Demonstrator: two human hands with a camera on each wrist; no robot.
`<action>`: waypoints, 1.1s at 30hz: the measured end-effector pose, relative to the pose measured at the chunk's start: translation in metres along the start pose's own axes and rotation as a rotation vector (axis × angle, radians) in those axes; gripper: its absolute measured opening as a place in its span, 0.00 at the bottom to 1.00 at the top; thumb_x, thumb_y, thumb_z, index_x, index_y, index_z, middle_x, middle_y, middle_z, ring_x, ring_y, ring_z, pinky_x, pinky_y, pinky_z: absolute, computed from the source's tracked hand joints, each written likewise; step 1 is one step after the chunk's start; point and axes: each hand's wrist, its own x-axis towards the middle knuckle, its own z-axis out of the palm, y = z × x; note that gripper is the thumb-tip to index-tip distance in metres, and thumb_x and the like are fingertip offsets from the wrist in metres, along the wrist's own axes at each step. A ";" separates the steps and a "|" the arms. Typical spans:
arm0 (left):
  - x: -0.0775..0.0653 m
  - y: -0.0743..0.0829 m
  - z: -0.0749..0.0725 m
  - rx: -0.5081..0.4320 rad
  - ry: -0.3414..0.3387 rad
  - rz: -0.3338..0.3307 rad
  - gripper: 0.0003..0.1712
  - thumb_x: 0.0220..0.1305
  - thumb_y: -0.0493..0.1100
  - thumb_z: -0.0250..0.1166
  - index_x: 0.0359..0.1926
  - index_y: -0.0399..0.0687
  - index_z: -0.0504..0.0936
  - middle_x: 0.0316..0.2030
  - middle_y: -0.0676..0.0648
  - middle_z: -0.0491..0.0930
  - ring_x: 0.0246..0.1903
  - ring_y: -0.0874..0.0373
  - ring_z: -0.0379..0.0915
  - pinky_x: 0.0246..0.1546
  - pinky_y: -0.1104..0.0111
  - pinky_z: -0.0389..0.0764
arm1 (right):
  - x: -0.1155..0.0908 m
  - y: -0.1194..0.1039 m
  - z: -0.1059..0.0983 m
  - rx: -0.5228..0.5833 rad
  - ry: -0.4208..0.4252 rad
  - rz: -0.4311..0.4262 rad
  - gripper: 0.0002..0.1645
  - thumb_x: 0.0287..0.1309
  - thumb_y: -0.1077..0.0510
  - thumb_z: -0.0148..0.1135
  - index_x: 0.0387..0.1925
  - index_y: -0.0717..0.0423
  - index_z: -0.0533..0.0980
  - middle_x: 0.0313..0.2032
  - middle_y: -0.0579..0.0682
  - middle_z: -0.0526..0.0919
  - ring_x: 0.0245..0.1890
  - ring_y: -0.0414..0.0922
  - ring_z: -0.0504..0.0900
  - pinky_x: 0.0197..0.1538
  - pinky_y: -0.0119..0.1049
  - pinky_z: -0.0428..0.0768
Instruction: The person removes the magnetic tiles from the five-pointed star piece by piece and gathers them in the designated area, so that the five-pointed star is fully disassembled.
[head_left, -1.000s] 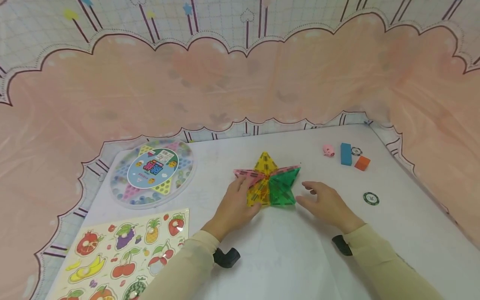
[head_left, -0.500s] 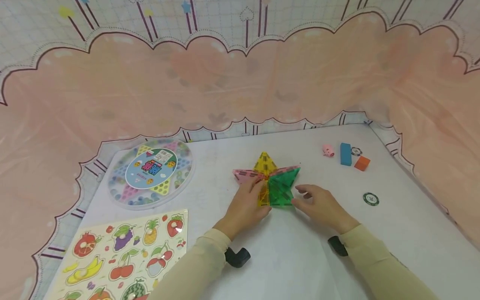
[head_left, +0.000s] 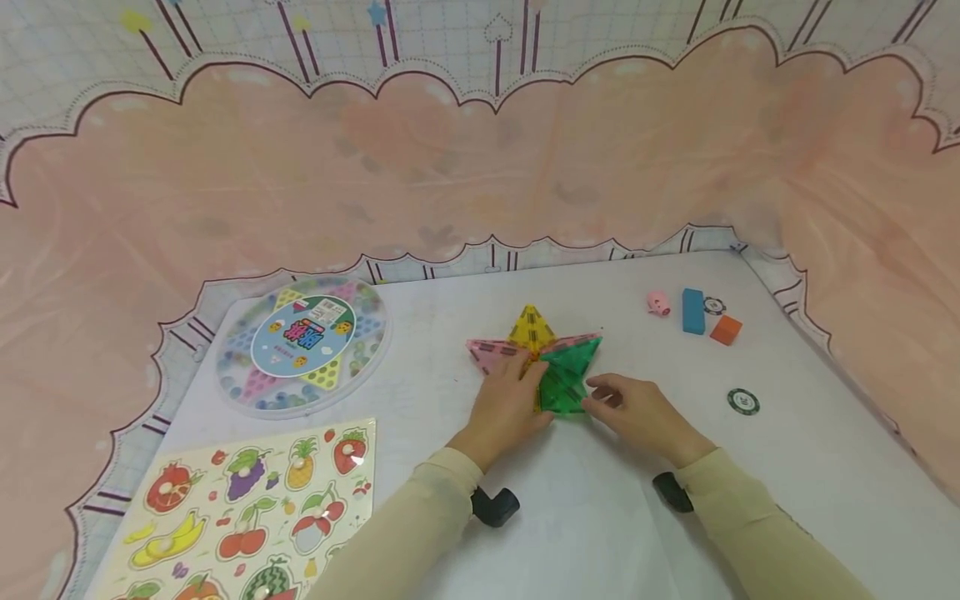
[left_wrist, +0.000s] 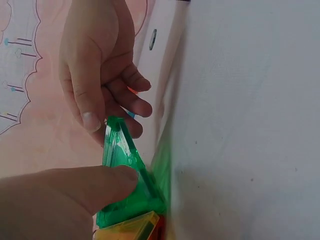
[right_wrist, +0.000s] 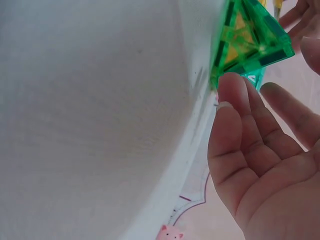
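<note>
A raised star of translucent magnetic tiles (head_left: 566,375) lies on the white table, with yellow, pink, orange and green parts. My left hand (head_left: 510,417) rests over its near, orange side, fingers reaching the middle. In the left wrist view its thumb (left_wrist: 117,180) lies straight against a green tile (left_wrist: 130,200); its other fingers are out of sight there. Beside the green point on the right is my right hand (head_left: 645,421), fingers relaxed and loosely bent. In the right wrist view its fingertips (right_wrist: 232,90) are at the green corner (right_wrist: 250,60); contact is hard to tell.
A round marble game board (head_left: 232,367) lies at the back left, a fruit puzzle board (head_left: 202,475) at the front left. To the right are a pink pig figure (head_left: 658,303), blue block (head_left: 693,312), orange block (head_left: 726,330) and game chips (head_left: 743,402).
My left hand has slid right across the star, from the pink and yellow side toward the green. My right hand has moved slightly left, closer to the green point. The star stays in place.
</note>
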 end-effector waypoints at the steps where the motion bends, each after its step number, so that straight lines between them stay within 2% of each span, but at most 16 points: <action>1: 0.001 0.000 0.001 0.006 0.002 -0.001 0.40 0.50 0.58 0.65 0.62 0.50 0.63 0.62 0.44 0.56 0.61 0.49 0.51 0.59 0.58 0.54 | 0.000 0.000 0.000 0.003 -0.002 -0.005 0.30 0.54 0.38 0.54 0.51 0.54 0.72 0.37 0.45 0.79 0.37 0.41 0.76 0.39 0.37 0.75; 8: 0.001 0.002 0.005 -0.006 0.009 -0.015 0.41 0.49 0.60 0.65 0.61 0.49 0.64 0.62 0.44 0.56 0.60 0.50 0.52 0.58 0.58 0.58 | 0.002 0.000 0.002 0.006 -0.014 -0.005 0.30 0.54 0.38 0.54 0.50 0.54 0.73 0.36 0.44 0.79 0.36 0.40 0.76 0.39 0.38 0.75; 13: 0.001 0.002 0.007 -0.010 0.019 -0.015 0.40 0.49 0.60 0.64 0.61 0.49 0.64 0.62 0.44 0.56 0.60 0.50 0.52 0.58 0.59 0.58 | 0.003 -0.001 0.002 0.016 -0.014 -0.003 0.30 0.55 0.39 0.54 0.51 0.55 0.73 0.39 0.46 0.79 0.37 0.41 0.76 0.39 0.38 0.75; 19: 0.001 0.002 0.010 0.030 0.050 0.001 0.39 0.50 0.61 0.63 0.60 0.49 0.66 0.60 0.44 0.58 0.59 0.50 0.53 0.58 0.59 0.58 | 0.004 -0.001 0.002 0.070 -0.031 0.016 0.28 0.55 0.41 0.55 0.51 0.55 0.73 0.44 0.48 0.78 0.39 0.42 0.77 0.39 0.37 0.76; 33: 0.003 0.000 0.016 0.072 0.101 0.025 0.38 0.49 0.62 0.64 0.59 0.50 0.68 0.58 0.46 0.60 0.56 0.50 0.55 0.55 0.59 0.62 | 0.011 -0.003 0.003 0.097 -0.023 0.024 0.21 0.54 0.46 0.58 0.46 0.53 0.76 0.40 0.48 0.79 0.35 0.39 0.78 0.35 0.35 0.76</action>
